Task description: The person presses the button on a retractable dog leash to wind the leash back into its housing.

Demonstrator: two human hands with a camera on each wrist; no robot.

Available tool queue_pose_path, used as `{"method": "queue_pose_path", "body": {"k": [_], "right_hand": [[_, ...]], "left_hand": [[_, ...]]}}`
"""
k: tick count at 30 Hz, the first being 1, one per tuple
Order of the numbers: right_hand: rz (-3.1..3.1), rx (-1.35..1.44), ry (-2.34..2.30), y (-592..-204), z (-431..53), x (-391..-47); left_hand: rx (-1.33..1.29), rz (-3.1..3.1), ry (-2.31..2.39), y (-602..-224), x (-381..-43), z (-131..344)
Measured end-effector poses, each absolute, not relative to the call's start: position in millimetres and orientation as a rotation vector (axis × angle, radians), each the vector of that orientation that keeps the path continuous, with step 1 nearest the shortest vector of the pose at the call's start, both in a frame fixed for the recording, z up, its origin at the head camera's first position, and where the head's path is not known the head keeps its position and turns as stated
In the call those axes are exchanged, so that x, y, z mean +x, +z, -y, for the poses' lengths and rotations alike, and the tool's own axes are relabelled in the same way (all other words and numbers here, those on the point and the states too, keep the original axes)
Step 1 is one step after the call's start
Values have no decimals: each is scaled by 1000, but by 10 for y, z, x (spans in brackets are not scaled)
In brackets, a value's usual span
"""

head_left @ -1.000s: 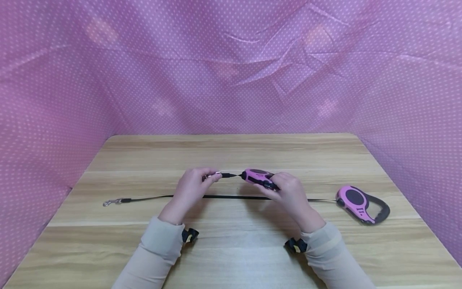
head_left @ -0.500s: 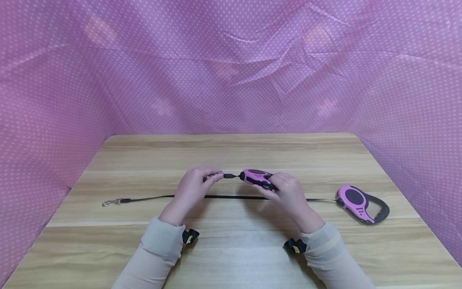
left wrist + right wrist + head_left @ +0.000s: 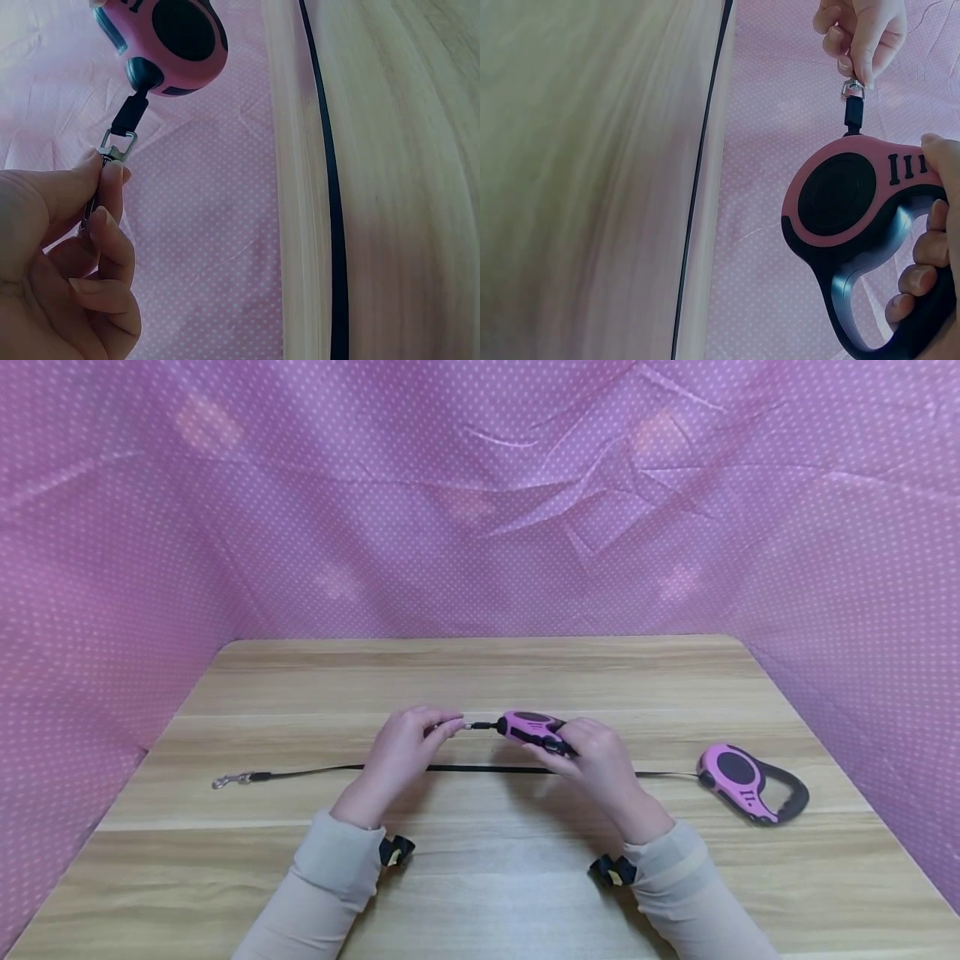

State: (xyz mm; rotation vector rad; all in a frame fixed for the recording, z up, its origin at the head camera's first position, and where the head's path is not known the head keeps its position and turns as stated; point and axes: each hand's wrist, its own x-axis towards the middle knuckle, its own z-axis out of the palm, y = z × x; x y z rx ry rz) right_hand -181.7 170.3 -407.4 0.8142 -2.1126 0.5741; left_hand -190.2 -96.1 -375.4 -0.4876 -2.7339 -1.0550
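A pink and black retractable dog leash (image 3: 832, 240) is in my right hand (image 3: 603, 768), whose fingers curl round its dark handle while the thumb lies by the top of the casing. My left hand (image 3: 397, 756) pinches the leash's metal snap hook (image 3: 112, 154) between thumb and fingers. Only a short black strap end (image 3: 129, 114) shows between the hook and the casing's nozzle. Both hands are over the middle of the table, above the black strap of a second leash.
The second pink leash casing (image 3: 738, 783) lies at the right of the wooden table (image 3: 480, 893). Its black strap (image 3: 487, 769) runs left across the table to a metal snap hook (image 3: 232, 780). Pink dotted cloth (image 3: 480, 527) hangs behind and at both sides.
The visible strap between the left hand and the casing has become shorter, and the snap hook sits closer to the nozzle. The hands have hardly moved; the second leash lies as before.
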Motion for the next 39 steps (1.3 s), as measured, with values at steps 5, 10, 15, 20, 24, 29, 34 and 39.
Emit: {"method": "queue_pose_path", "body": {"k": [5, 10, 15, 20, 24, 29, 34, 39], "right_hand": [[2123, 818, 572, -4077, -1703, -1811], [2125, 823, 567, -4074, -1695, -1808], [2128, 847, 565, -4057, -1687, -1802], [2137, 851, 574, -4041, -1681, -1790], [2128, 848, 569, -4041, -1672, -1790], [2096, 865, 559, -4056, -1663, -1800], [2091, 883, 557, -4067, -1661, -1814], [2108, 890, 557, -4068, -1662, -1814]], "left_hand": [[-483, 2740, -1051, -3747, -1891, 953], [-477, 2741, -1043, -3757, -1891, 951], [-464, 2748, -1059, -3758, -1894, 950], [-459, 2753, -1078, -3749, -1891, 949], [-437, 2775, -1110, -3750, -1895, 951], [-393, 2828, -1119, -3764, -1907, 956], [-367, 2869, -1127, -3770, -1921, 959], [-353, 2879, -1159, -3768, -1928, 967]]}}
